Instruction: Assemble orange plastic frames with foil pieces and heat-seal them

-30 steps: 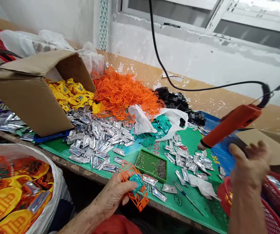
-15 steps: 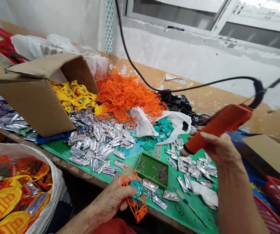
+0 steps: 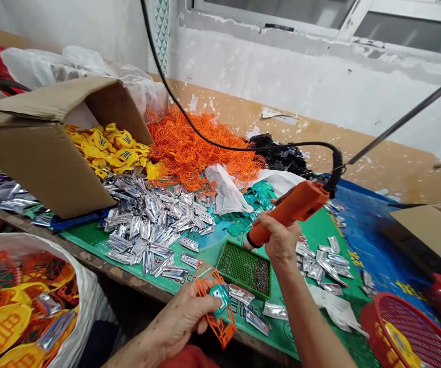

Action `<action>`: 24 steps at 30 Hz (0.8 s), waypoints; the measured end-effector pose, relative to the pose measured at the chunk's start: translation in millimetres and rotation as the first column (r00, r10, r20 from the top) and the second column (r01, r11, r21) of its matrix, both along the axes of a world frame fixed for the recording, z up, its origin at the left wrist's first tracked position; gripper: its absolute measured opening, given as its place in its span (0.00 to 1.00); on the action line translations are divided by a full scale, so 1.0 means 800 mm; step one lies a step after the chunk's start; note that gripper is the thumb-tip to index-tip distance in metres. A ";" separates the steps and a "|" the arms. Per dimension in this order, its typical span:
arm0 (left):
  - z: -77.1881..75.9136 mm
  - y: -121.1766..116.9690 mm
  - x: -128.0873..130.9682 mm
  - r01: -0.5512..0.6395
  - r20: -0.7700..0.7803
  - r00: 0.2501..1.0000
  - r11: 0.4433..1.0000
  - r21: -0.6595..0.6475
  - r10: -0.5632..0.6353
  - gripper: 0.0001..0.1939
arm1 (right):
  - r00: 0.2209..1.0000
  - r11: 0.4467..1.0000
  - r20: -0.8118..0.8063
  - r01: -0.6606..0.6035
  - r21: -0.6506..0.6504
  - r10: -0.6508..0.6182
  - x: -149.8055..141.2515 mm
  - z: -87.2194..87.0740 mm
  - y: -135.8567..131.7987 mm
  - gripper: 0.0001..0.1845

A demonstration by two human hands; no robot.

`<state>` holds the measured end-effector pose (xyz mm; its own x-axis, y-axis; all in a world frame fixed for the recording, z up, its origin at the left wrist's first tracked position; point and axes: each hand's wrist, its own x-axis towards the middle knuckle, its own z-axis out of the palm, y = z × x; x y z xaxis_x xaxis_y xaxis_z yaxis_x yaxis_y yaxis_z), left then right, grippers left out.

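Observation:
My left hand [image 3: 190, 306] pinches an orange plastic frame [image 3: 225, 335] with a green plastic piece [image 3: 220, 295] set in it, near the table's front edge. In my right hand [image 3: 282, 240] is an orange electric screwdriver [image 3: 287, 212], tilted with its tip down to the left. The tip is over the far edge of a green tray [image 3: 226, 278] with small dark screws [image 3: 261, 276]; whether it touches anything there I cannot tell. Silvery foil-like pieces [image 3: 257, 321] lie just beyond my left hand.
A heap of silvery pieces [image 3: 144, 220], orange frames [image 3: 201, 143] and yellow parts [image 3: 116, 145] spilling from a cardboard box [image 3: 24, 158] cover the left and back. A white sack [image 3: 90, 286] stands front left, a red basket [image 3: 374, 317] front right. A black cable [image 3: 220, 145] hangs across.
My right hand has brought the screwdriver left and down, from above the silvery pieces to the green screw tray. My left hand still holds the orange frame, little moved.

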<state>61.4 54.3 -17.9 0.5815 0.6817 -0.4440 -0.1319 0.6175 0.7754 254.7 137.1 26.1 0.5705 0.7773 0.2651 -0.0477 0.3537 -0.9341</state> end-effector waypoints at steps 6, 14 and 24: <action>-0.007 0.001 0.004 0.002 0.027 1.000 0.999 -0.053 -0.001 0.12 | 0.999 0.998 0.010 0.049 0.046 -0.049 -0.002 -0.010 0.001 0.18; -0.010 0.002 0.004 -0.003 0.040 0.999 0.996 -0.085 0.007 0.09 | 0.997 0.995 0.007 0.076 0.064 -0.077 -0.004 -0.016 0.005 0.15; -0.008 0.003 0.005 -0.011 0.032 0.999 0.995 -0.099 0.015 0.12 | 0.992 0.992 0.035 0.122 0.032 -0.123 -0.005 -0.021 0.005 0.10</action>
